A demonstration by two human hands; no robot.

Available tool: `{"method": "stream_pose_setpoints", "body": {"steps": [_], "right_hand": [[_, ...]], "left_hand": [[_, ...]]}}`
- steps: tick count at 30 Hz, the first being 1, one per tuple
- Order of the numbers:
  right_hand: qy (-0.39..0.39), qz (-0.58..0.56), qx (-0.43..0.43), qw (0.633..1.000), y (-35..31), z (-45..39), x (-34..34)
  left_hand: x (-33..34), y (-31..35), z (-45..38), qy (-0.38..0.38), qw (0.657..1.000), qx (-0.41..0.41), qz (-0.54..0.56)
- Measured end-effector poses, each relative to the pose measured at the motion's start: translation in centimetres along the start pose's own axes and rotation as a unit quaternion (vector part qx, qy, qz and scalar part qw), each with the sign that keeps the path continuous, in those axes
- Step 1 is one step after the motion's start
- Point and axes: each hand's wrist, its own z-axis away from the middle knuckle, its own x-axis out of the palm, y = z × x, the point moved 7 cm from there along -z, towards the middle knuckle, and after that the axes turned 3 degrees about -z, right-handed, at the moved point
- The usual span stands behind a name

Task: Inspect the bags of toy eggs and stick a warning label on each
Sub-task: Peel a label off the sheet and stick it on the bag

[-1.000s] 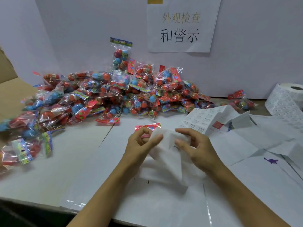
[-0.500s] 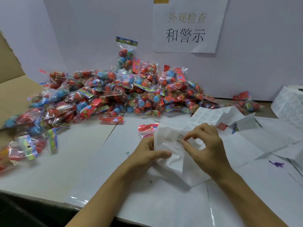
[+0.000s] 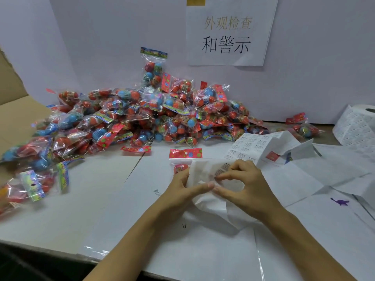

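A big heap of clear bags of red and blue toy eggs (image 3: 142, 116) lies against the back wall. One bag with a red header card (image 3: 185, 154) lies flat just beyond my hands, partly under the label strip. My left hand (image 3: 182, 189) grips a crumpled white strip of label backing (image 3: 205, 173), thumb on top. My right hand (image 3: 241, 183) pinches at a small printed warning label on that strip with thumb and forefinger. The strip runs on to the right as a folded sheet of warning labels (image 3: 253, 145).
A roll of labels (image 3: 357, 126) stands at the far right. More egg bags (image 3: 32, 179) lie at the left, next to a cardboard box flap (image 3: 14, 110). White paper sheets (image 3: 324, 179) cover the table to the right. A printed sign (image 3: 227, 35) hangs on the wall.
My right hand has come down onto the strip, fingertips now meeting my left thumb at a label. The strip has been drawn closer between both hands.
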Motion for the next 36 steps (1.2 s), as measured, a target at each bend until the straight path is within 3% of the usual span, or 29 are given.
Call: {"method": "stream_pose_setpoints", "body": {"steps": [4, 9, 22, 36], "right_hand": [[0.011, -0.016, -0.003, 1.000, -0.1, 0.0, -0.1], [-0.020, -0.037, -0.007, 0.999, -0.5, 0.2, 0.2], [-0.076, -0.073, 0.020, 0.994, 0.2, 0.1, 0.7], [-0.096, -0.094, 0.004, 0.991, -0.2, 0.2, 0.9]], "left_hand": [[-0.9, 0.0, -0.2, 0.036, 0.999, 0.001, 0.021], [-0.3, 0.7, 0.1, -0.006, 0.999, 0.039, -0.022], [-0.4, -0.3, 0.0, 0.006, 0.995, 0.015, -0.095], [-0.6, -0.4, 0.1, 0.022, 0.997, -0.004, -0.072]]}}
